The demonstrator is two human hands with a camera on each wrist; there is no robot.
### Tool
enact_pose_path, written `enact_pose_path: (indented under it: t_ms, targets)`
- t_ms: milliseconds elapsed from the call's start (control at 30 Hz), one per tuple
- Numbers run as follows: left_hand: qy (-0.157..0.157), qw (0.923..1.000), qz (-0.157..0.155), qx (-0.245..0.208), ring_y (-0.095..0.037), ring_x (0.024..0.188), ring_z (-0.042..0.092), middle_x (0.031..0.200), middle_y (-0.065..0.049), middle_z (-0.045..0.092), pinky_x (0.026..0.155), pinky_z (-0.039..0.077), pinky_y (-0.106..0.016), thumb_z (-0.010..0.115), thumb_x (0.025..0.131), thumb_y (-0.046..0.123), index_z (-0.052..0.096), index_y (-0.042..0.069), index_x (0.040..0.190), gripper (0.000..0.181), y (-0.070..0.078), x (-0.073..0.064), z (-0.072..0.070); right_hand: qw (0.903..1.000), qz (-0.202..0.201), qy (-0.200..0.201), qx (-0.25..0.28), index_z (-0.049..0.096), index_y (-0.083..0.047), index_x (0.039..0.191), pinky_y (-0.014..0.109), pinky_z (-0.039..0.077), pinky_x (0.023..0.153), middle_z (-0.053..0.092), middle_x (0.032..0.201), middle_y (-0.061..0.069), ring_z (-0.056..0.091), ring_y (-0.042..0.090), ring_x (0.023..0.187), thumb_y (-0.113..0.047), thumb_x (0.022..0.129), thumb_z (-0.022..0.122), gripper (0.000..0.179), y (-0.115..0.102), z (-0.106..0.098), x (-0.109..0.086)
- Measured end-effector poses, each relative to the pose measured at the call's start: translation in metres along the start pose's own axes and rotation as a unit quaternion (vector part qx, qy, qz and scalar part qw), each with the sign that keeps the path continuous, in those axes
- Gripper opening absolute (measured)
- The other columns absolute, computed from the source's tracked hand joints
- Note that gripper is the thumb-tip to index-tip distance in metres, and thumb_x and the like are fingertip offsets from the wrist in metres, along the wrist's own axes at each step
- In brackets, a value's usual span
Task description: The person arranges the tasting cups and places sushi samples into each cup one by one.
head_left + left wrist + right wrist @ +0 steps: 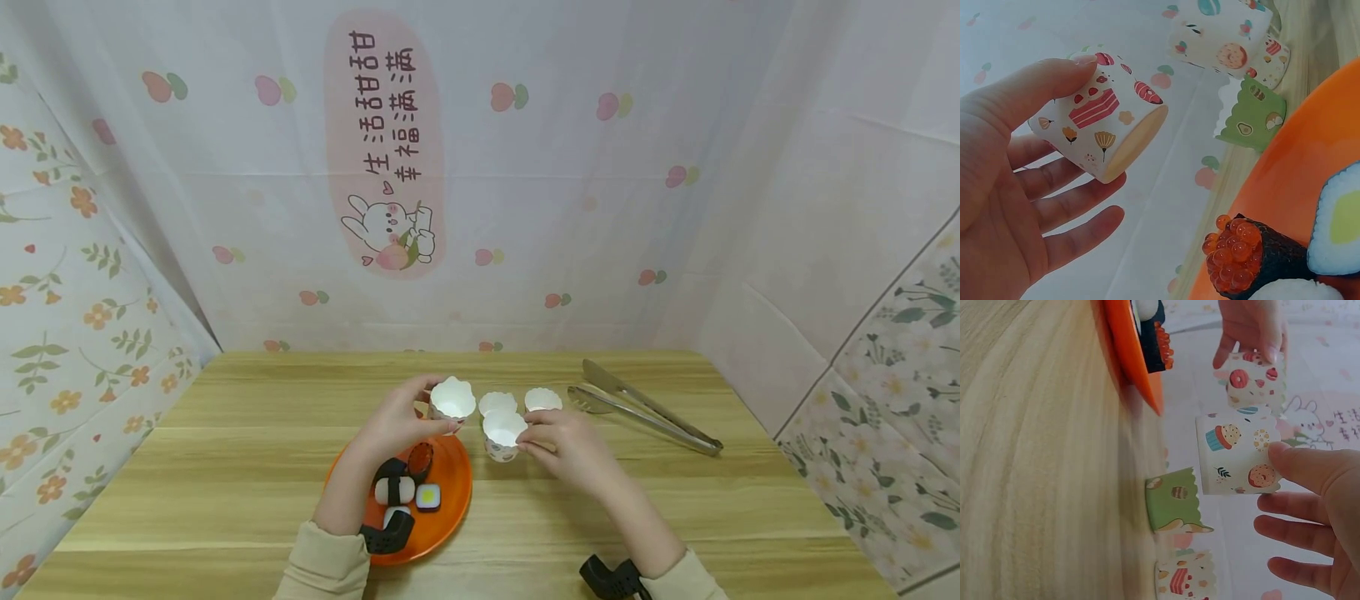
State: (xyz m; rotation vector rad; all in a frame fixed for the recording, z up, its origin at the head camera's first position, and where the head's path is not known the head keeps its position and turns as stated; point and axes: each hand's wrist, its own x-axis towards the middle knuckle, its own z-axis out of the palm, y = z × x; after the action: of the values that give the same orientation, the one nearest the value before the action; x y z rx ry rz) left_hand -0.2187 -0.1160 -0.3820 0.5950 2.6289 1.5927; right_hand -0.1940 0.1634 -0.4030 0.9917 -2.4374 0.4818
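Observation:
My left hand (408,419) pinches a white paper baking cup (1099,115) by its side, above the far edge of the orange plate; cake slices and flowers are printed on it. In my right hand (567,446) is a second white baking cup (1238,453), printed with a cupcake and a doughnut, gripped at its scalloped rim between thumb and fingers. Both held cups have their mouths up and look hollow. Behind them a green baking cup (1174,501) and another white cup (543,399) stand on the table.
The orange plate (459,508) holds several sushi pieces, among them a roe-topped roll (1235,256) and a square roll (428,497); my left forearm partly covers it. Metal tongs (652,412) lie open at the right on the wooden table (225,467). A printed cloth (570,200) hangs behind.

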Motion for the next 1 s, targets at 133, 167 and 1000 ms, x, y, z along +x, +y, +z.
enact_pose_path:
  t_ms: [133,167,1000]
  targets:
    - [0.004,1.0,0.002,0.006,-0.019,0.099,0.054,0.114,0.006,0.059,0.076,0.048,-0.036,0.086,0.073,0.022,0.057,0.014,0.129,0.063,0.0,0.0,0.0,1.0,0.001,-0.007,0.004,0.077,-0.016,0.085,0.041,0.052,0.083,0.07,0.104,0.008,0.065,0.024,0.097,-0.019,0.079,0.079,0.008,0.0,0.004,-0.001]
    - [0.005,1.0,0.003,0.006,-0.019,0.099,0.054,0.114,0.006,0.059,0.077,0.048,-0.036,0.086,0.073,0.022,0.057,0.014,0.129,0.064,0.0,0.0,0.0,0.9999,0.0,-0.009,0.005,0.077,-0.016,0.085,0.041,0.052,0.084,0.07,0.104,0.009,0.065,0.025,0.097,-0.019,0.079,0.079,0.008,0.001,0.005,-0.001]
    - [0.004,0.9998,0.017,-0.004,-0.019,0.101,0.054,0.111,0.007,0.059,0.083,0.046,-0.042,0.084,0.075,0.022,0.053,0.014,0.128,0.061,0.001,-0.002,-0.002,0.9995,-0.021,-0.025,-0.001,0.077,-0.015,0.084,0.04,0.054,0.079,0.068,0.102,0.005,0.065,0.025,0.099,-0.019,0.078,0.08,0.008,0.005,0.022,-0.008]
